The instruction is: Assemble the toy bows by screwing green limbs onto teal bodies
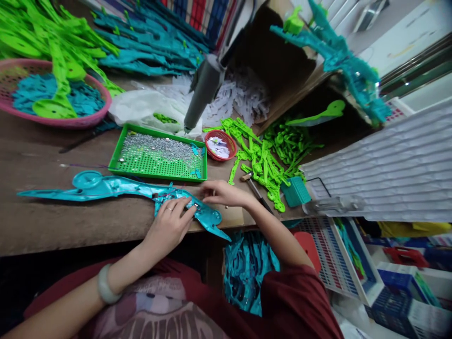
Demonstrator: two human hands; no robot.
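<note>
A long teal plastic shell (120, 186) with a pointed end and a round scroll lies across the bench in front of me. My left hand (173, 217) rests over its right part, fingers bent onto the shell and gripping it. Thin dark red wires and small fittings show inside the shell by those fingers. Above the shell's right end is my right hand (221, 193), its fingers curled together; whatever they pinch is too small to make out. Just beyond the shell stands a green perforated tray (158, 165) of small metal screws, with a few teal bits in it.
A grey electric screwdriver (205, 92) hangs over the tray. Right of it are a small red basket (231, 149), lime green parts (263, 160), a hammer (257, 190) and a teal basket (295, 192). A pink basket (88, 121) stands at the left. Teal shells (247, 268) fill a box below.
</note>
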